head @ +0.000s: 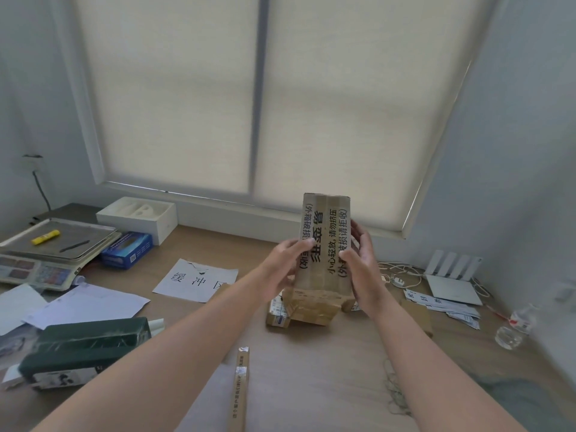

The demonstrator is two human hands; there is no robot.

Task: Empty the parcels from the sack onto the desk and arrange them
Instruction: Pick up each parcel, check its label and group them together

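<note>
Both hands on one tall cardboard box [324, 241] now, left hand [282, 265] and right hand [361, 260] with fingers wrapped round its sides, standing it on stacked parcels [307, 307] mid-surface. Arranging looks underway; green parcel [84, 347] and long box [239, 391] unsorted near the front edge.

— What does the person wear on the arms?
— Nothing that shows. Both forearms are bare up to the frame's lower edge, no sleeve or cuff in view.
— Any watch, ring or glove?
— The left hand [282, 263] and the right hand [363, 260] are bare. The fingers [304, 243] have short, unpainted nails.
</note>
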